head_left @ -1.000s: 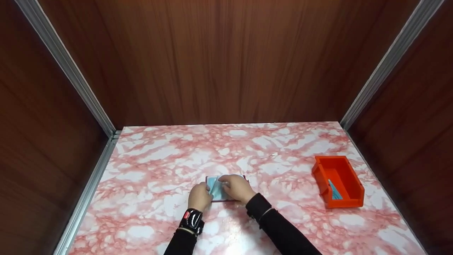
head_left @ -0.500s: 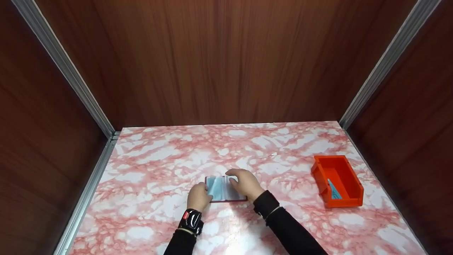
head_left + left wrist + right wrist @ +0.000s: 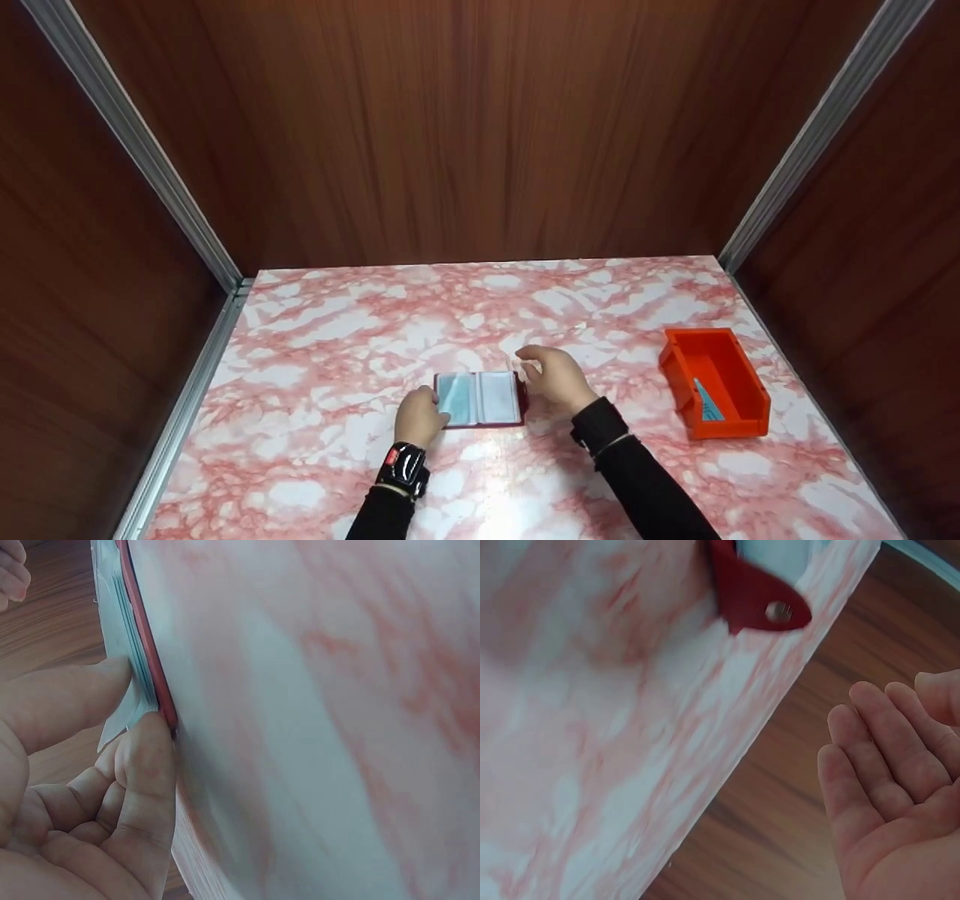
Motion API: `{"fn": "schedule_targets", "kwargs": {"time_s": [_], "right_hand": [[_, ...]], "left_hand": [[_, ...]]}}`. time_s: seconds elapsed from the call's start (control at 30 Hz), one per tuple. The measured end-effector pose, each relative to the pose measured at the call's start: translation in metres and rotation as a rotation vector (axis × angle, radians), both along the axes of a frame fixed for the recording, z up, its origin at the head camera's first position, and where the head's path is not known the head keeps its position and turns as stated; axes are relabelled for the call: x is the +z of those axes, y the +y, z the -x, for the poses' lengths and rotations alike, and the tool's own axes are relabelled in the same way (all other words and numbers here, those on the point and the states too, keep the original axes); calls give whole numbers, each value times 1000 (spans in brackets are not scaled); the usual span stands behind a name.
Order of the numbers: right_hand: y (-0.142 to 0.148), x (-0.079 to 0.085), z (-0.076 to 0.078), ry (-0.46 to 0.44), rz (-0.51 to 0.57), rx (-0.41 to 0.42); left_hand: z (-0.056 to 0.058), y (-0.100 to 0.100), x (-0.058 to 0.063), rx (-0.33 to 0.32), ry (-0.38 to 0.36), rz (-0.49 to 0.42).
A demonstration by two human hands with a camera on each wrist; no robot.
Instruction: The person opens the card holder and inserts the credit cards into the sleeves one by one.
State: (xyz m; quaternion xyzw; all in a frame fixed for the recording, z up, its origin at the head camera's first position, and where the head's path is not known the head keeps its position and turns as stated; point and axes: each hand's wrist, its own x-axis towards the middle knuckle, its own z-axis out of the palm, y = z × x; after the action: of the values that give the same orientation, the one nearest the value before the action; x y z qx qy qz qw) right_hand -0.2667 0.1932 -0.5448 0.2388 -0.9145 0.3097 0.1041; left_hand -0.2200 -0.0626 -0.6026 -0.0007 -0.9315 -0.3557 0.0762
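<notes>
A small card holder (image 3: 498,397) with a dark red cover lies open on the table, its clear plastic sleeves showing bluish on the left and whitish on the right. My left hand (image 3: 418,417) pinches its left edge; in the left wrist view the thumb (image 3: 97,694) lies on the stacked sleeves (image 3: 133,637) and a finger is at the red cover's edge (image 3: 150,641). My right hand (image 3: 561,381) is just off the right edge, fingers loosely bent and holding nothing. In the right wrist view a red strap with a metal snap (image 3: 778,612) sticks out from the cover.
An orange-red bin (image 3: 679,375) stands on the right side of the marbled pink-and-white table (image 3: 337,330), with a light blue triangular piece (image 3: 708,403) inside. Brown wood-look panels (image 3: 465,135) enclose the table at the back and sides.
My right hand has left the sleeves and moved right, off the card holder. The right-hand sleeves now lie flat in view. My left hand stays at the left edge.
</notes>
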Motion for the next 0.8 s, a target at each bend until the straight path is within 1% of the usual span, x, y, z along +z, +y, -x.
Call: {"fn": "schedule_targets", "kwargs": {"time_s": [0.13, 0.23, 0.33, 0.5, 0.8], "right_hand": [[13, 4, 2, -17, 22, -47], [25, 7, 3, -30, 27, -82], [40, 11, 4, -25, 22, -109], [70, 17, 4, -7, 8, -144], [129, 29, 2, 2, -5, -218]], "left_hand": [[0, -1, 0, 2, -4, -10], [1, -1, 0, 4, -23, -26], [1, -2, 1, 4, -33, -30], [0, -1, 1, 2, -30, -30], [1, -2, 1, 13, -79, -47]]}}
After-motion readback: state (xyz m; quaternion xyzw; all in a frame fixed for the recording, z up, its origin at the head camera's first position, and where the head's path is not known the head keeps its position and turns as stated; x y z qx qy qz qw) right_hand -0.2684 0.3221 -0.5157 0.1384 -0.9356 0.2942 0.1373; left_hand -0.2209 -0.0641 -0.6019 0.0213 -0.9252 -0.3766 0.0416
